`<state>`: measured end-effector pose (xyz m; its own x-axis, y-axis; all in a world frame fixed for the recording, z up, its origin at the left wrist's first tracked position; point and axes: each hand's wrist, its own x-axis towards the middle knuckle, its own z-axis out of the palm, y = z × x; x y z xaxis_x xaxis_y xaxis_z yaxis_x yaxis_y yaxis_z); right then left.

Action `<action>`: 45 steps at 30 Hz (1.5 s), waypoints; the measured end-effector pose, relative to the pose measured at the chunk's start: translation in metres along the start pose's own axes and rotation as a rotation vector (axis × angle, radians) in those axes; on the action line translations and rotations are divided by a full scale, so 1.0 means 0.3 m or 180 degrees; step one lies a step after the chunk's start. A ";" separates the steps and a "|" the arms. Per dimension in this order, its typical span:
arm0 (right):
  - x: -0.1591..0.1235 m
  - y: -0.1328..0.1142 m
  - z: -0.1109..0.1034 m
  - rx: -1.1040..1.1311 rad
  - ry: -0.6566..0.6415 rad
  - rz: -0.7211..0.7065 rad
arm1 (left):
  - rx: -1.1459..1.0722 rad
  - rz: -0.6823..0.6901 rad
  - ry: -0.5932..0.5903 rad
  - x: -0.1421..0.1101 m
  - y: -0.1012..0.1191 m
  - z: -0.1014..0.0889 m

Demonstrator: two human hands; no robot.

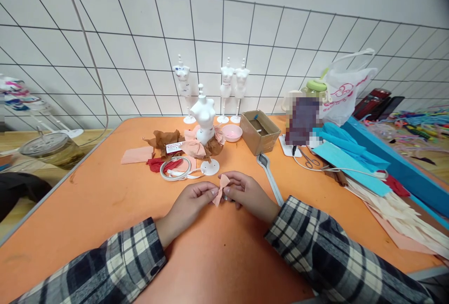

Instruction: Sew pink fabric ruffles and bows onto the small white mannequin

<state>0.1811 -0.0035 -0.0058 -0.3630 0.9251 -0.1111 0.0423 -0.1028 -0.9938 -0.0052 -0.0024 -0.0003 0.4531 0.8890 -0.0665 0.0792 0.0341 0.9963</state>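
A small peach paper bow (223, 186), pinched narrow at its middle, is held just above the orange table. My left hand (197, 199) grips it from the left between thumb and fingers. From the right, my right hand (247, 192) has its fingers closed at the bow's middle; a small dark bit shows by these fingertips, too small to name. Just beyond my hands stands a white mini dress form (204, 113) on a round base, with peach and brown crepe paper (193, 144) gathered around its lower part.
A roll of white tape (163, 171) lies left of the form's base. Behind stand a pink bowl (232, 133), a cardboard box (260, 133) and several more dress forms. Scissors (310, 159), a grey tool (269, 175) and blue paper (351, 163) lie to the right.
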 end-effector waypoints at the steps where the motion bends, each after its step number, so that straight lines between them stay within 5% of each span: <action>1: -0.001 -0.004 -0.003 0.0067 -0.0140 -0.0006 | 0.0021 -0.0005 -0.0058 0.000 0.002 0.000; 7: 0.006 -0.009 -0.012 0.0057 0.0038 0.0005 | 0.0085 0.0114 0.0252 0.007 0.001 -0.002; 10: 0.013 0.002 -0.010 -0.0222 0.0375 -0.0398 | 0.0241 0.0318 0.0539 0.002 -0.004 0.001; 12: 0.015 0.010 -0.006 -0.0494 0.0524 -0.0564 | 0.0481 0.0366 0.0397 -0.003 -0.010 0.007; 23: -0.002 -0.009 0.005 -0.0034 -0.0070 0.0022 | 0.0346 0.0067 0.0376 0.001 -0.020 0.006; 37: 0.013 0.009 -0.006 -0.0191 0.0109 0.0033 | 0.0378 0.0279 0.0462 -0.001 -0.019 0.006; 45: -0.002 0.000 0.003 -0.0441 0.0267 -0.0298 | 0.0265 -0.0025 0.0610 0.005 -0.021 0.009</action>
<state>0.1804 -0.0044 -0.0056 -0.2927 0.9561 -0.0117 0.1418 0.0313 -0.9894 -0.0026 -0.0024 -0.0068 0.2755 0.9598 -0.0546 0.1587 0.0107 0.9873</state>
